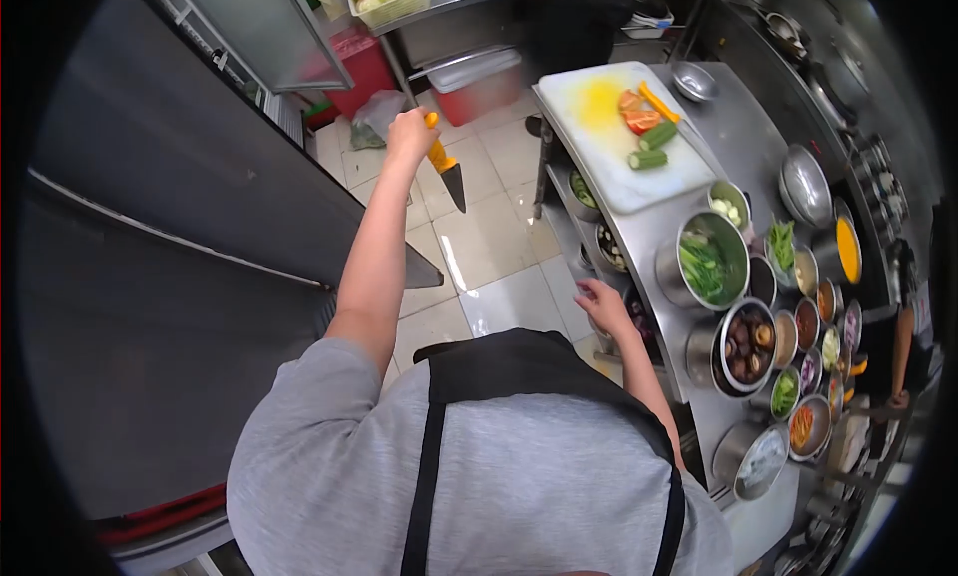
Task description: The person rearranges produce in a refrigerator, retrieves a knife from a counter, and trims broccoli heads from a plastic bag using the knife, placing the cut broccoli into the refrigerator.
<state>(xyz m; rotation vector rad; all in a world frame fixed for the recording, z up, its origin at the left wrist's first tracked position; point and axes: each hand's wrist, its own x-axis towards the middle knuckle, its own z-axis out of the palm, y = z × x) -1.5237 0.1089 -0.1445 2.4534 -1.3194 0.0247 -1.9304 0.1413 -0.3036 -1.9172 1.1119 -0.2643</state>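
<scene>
My left hand (412, 137) is stretched forward over the tiled floor, its fingers wrapped round the yellow handle of a knife (452, 184). The dark blade points down and back toward me. Near the steel table's left edge hangs my right hand (602, 305), fingers apart and holding nothing. On the table, a white cutting board (654, 185) with a yellow stain carries tomato pieces (642, 122), two green cucumber-like pieces (649, 160) and another yellow-handled tool (658, 102), whose far end is hard to make out.
The steel table (733, 107) on my right holds a pot of leafy greens (704, 267), a bowl of mushrooms (748, 347) and several small containers. Dark cabinet doors (200, 157) stand left. Ahead are a red-and-clear bin (477, 82), a plastic bag (377, 117) and another person (574, 37).
</scene>
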